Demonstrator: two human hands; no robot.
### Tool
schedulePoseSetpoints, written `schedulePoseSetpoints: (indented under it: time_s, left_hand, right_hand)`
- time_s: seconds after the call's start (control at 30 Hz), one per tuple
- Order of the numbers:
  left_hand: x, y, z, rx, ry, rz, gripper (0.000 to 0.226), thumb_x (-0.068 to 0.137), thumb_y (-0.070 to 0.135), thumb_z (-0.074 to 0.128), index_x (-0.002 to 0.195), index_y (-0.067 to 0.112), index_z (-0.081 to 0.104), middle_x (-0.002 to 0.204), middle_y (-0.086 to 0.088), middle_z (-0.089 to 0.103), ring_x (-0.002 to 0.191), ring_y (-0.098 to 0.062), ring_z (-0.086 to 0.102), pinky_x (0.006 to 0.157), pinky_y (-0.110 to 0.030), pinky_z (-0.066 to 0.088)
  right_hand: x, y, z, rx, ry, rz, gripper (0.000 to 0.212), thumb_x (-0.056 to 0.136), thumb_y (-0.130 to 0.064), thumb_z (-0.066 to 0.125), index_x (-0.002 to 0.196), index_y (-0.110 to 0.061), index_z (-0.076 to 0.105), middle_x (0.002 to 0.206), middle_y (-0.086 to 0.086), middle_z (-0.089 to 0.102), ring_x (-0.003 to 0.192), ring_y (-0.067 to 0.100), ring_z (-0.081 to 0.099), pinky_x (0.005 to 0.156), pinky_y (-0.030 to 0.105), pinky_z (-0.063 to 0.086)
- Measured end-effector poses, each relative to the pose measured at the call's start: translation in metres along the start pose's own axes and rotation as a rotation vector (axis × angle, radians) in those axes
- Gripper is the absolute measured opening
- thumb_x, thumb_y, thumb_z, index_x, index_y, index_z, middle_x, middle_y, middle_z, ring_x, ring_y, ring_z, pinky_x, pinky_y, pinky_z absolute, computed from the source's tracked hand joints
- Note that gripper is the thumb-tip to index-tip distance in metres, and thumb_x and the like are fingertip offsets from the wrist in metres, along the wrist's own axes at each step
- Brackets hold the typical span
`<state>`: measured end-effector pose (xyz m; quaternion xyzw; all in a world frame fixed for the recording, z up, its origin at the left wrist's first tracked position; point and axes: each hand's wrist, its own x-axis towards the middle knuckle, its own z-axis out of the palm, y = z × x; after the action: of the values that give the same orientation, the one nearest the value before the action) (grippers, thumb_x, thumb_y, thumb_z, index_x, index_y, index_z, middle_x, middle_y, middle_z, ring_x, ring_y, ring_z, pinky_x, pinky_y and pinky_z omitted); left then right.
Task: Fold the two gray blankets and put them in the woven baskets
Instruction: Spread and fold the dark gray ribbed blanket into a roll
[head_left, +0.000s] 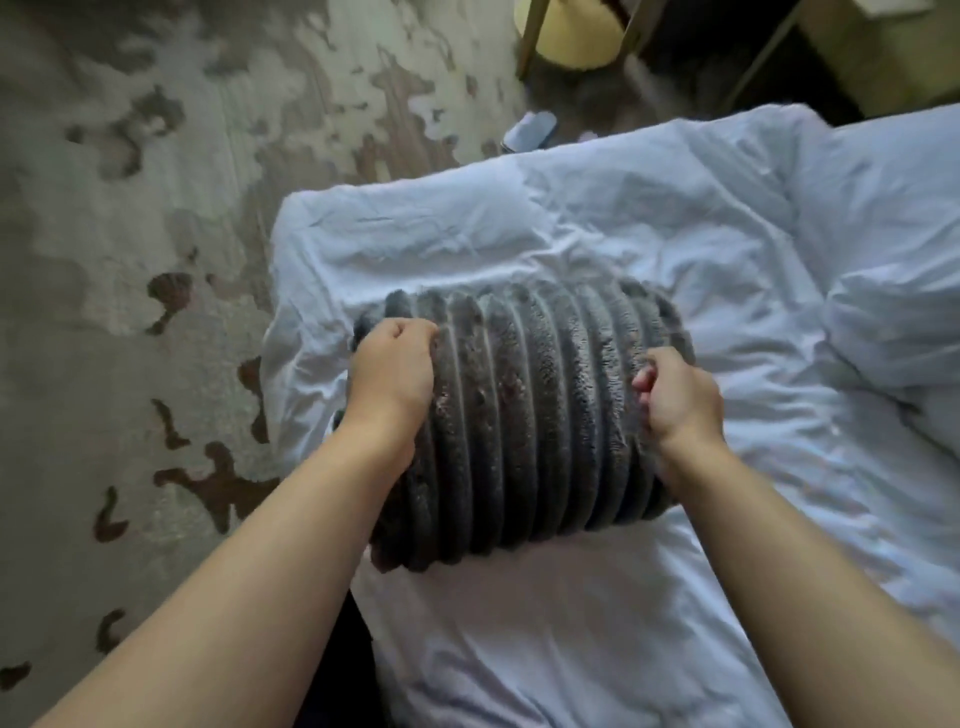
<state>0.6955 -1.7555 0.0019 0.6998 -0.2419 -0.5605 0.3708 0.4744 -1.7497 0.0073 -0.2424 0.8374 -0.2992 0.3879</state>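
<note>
A gray ribbed plush blanket (524, 415) lies folded into a thick bundle on the white bed (597, 228). My left hand (392, 369) grips its left side with curled fingers. My right hand (678, 397) grips its right side, fingers curled into the fabric. Only this one blanket is in view, and no woven basket shows.
A patterned gray and brown rug (130, 260) covers the floor left of the bed. A rumpled white duvet (893, 291) piles up at the right. A slipper (530, 130) lies by the bed's far corner, near a yellow stool with wooden legs (571, 36).
</note>
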Motion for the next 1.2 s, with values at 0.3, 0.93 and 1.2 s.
schedulePoseSetpoints:
  time_s: [0.3,0.93,1.2]
  left_hand:
    - [0.041,-0.029,0.026,0.143,-0.317,-0.502,0.058,0.086,0.068,0.046,0.069,0.015,0.059,0.035,0.009,0.048,0.025,-0.003,0.035,0.032,-0.007,0.025]
    - [0.154,-0.115,0.089,0.283,-0.124,-0.452,0.066,0.091,0.061,0.042,0.050,0.009,0.052,0.028,0.002,0.043,0.019,-0.011,0.034,0.029,-0.009,0.023]
    - [0.158,-0.093,0.083,0.359,-0.196,-0.510,0.064,0.091,0.063,0.039,0.050,0.015,0.050,0.029,0.006,0.040,0.020,-0.009,0.030,0.030,-0.008,0.020]
  right_hand:
    - [0.004,0.024,0.054,-0.155,-0.446,0.358,0.057,0.076,-0.066,0.063,0.049,-0.019,0.049,0.037,-0.005,0.042,0.028,0.009,0.032,0.035,0.011,0.026]
    - [0.095,0.075,0.160,-0.995,-0.549,-0.094,0.032,0.098,-0.008,0.037,0.113,0.002,0.064,0.111,0.020,0.068,0.102,0.031,0.065,0.079,0.033,0.050]
    - [0.108,0.055,0.145,-0.479,-0.611,0.371,0.057,0.090,-0.028,0.055,0.036,-0.013,0.046,0.029,-0.003,0.042,0.025,0.010,0.036,0.034,0.015,0.025]
